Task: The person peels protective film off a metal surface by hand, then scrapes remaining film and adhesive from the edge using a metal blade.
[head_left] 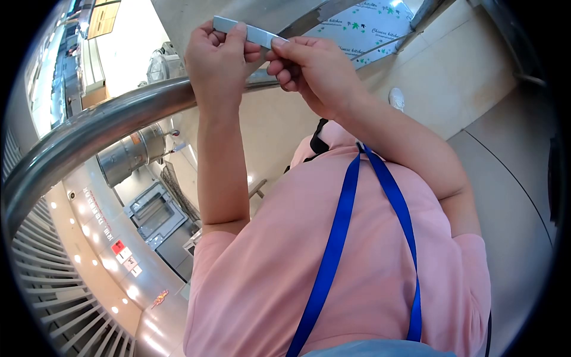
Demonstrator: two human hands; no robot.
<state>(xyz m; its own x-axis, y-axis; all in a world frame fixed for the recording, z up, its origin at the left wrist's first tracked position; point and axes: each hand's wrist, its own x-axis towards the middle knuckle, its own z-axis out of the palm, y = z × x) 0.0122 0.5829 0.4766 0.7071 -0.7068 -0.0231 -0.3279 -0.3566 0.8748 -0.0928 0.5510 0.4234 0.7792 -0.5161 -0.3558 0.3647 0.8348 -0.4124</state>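
Observation:
A short, flat, silvery-grey strip (pixel 259 36) is stretched between my two hands near the top of the view; its exact kind I cannot make out. My left hand (pixel 219 52) pinches it near its left part, thumb on top and fingers curled beneath. At the strip's right end, the thumb and index finger of my right hand (pixel 309 66) close on it, the other fingers curled. Both hands are just above a curved steel pipe (pixel 128 110). A pale grey panel (pixel 178 19) lies behind the strip.
A sheet printed "Chinese kitchen" (pixel 372 31) lies on a metal frame at the upper right. One white shoe (pixel 397 99) shows on the tiled floor. A blue lanyard (pixel 331 250) hangs over my pink shirt. Kitchen equipment (pixel 156 213) and a slatted grille (pixel 56 279) fill the left.

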